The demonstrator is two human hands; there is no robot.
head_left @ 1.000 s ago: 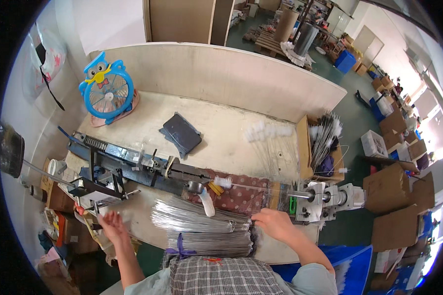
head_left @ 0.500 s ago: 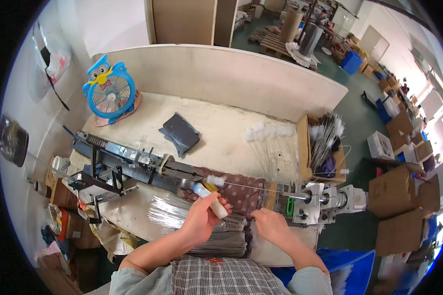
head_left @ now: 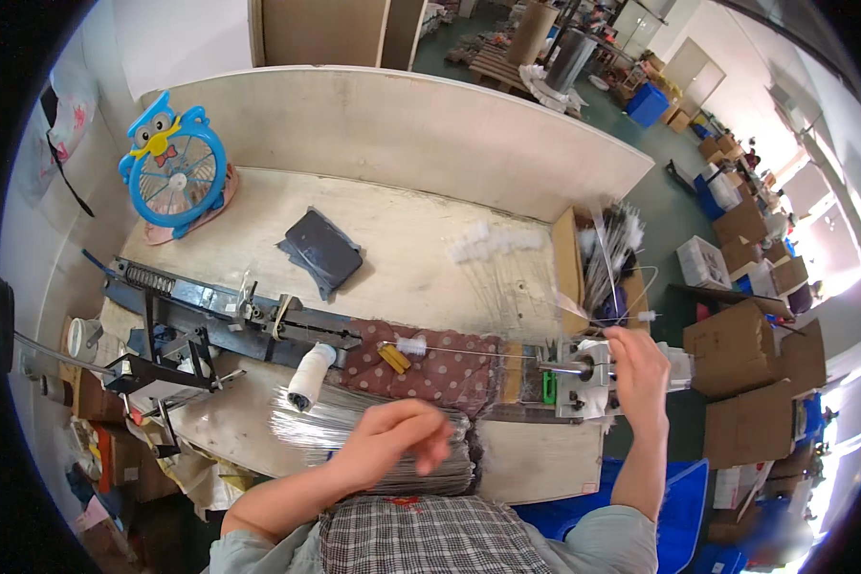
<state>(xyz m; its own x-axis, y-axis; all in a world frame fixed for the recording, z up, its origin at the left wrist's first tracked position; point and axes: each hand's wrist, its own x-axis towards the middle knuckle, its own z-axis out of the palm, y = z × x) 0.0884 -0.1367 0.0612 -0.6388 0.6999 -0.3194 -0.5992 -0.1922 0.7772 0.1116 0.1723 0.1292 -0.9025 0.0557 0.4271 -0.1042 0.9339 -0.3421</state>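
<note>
My left hand (head_left: 399, 442) hovers over a bundle of thin metal wires (head_left: 301, 421), its fingers loosely bent and apart, with nothing visible in them. A white roll (head_left: 310, 379) lies beside it at the end of a black metal rail (head_left: 215, 320). My right hand (head_left: 641, 371) is at the silver clamping machine (head_left: 584, 387), fingers curled in a pinch; what they grip is hidden. From the machine a thin wire rod (head_left: 469, 353) reaches left to a white bristle head (head_left: 410, 345). Below that head, a small yellow piece (head_left: 393, 359) rests on a brown dotted cloth (head_left: 450, 383).
White-tipped wire brushes (head_left: 507, 244) lie at the back right, near a cardboard box (head_left: 569, 258) with more brushes. A dark flat packet (head_left: 322, 251) and a blue fan (head_left: 177, 177) stand farther left. A black metal frame (head_left: 167, 368) is at the left.
My left hand has let go of the white roll, which now lies by the rail, and has drawn back. My right hand has moved right and up to the machine. The view has shifted.
</note>
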